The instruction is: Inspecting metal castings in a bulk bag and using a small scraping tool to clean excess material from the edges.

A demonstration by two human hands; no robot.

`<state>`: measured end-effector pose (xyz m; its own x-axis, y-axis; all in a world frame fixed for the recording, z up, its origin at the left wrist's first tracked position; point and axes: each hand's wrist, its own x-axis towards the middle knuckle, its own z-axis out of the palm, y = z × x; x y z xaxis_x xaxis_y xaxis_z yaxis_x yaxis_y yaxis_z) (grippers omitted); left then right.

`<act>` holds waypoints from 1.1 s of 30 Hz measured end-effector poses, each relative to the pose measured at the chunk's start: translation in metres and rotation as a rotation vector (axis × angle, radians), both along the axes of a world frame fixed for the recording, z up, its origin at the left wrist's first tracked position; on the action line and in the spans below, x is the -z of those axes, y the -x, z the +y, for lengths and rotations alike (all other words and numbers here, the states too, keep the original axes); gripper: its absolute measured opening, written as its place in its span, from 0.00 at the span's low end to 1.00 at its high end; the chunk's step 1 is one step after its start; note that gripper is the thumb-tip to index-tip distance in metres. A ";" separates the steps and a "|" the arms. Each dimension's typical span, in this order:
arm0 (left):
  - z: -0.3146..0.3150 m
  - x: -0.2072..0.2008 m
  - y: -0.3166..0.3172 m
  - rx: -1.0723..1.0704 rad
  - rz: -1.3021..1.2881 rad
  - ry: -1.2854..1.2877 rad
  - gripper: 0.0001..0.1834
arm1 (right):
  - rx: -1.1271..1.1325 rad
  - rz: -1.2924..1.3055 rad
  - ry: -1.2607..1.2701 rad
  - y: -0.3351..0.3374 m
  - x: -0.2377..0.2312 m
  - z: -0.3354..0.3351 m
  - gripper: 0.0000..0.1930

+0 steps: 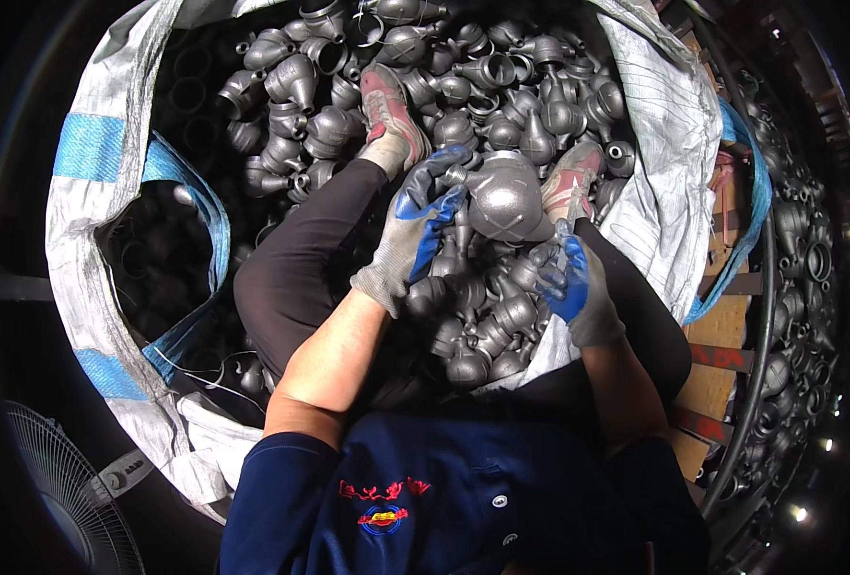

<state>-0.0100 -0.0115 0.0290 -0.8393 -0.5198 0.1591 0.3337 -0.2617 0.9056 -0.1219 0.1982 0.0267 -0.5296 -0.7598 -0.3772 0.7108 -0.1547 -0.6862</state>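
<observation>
A grey bulbous metal casting (509, 198) with a short narrow neck hangs between my hands, above the pile. My left hand (425, 206), in a grey glove with blue coating, closes on its neck end. My right hand (570, 283), gloved alike, is near the casting's lower right edge with its fingers curled. Something small and greyish shows at the right fingertips; I cannot make out what it is. Below and between my legs lie several similar castings (501, 326), heaped loosely.
A white woven bulk bag (84, 230) with blue straps (212, 220) surrounds me and the castings. My shoes (386, 110) rest among more castings (295, 81). At lower left stands a fan (60, 489). Beyond a dark bar on the right, further castings (789, 374) are piled.
</observation>
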 end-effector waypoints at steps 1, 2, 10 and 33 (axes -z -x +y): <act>0.000 -0.001 -0.001 -0.001 -0.001 -0.001 0.23 | 0.007 0.001 -0.024 -0.002 -0.001 -0.002 0.13; 0.000 -0.003 -0.002 0.023 0.004 -0.043 0.23 | 0.015 0.002 -0.048 -0.004 -0.002 -0.003 0.15; -0.005 -0.008 -0.006 0.058 -0.048 -0.069 0.24 | -0.074 0.032 -0.054 -0.015 -0.015 -0.012 0.20; -0.009 0.015 -0.001 0.165 -0.170 -0.450 0.13 | -0.043 0.149 -0.357 -0.017 -0.037 -0.019 0.14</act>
<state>-0.0095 -0.0202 0.0143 -0.9105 -0.3640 -0.1962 0.1130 -0.6755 0.7287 -0.1051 0.1790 0.0634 -0.5691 -0.6175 -0.5430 0.5996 0.1403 -0.7879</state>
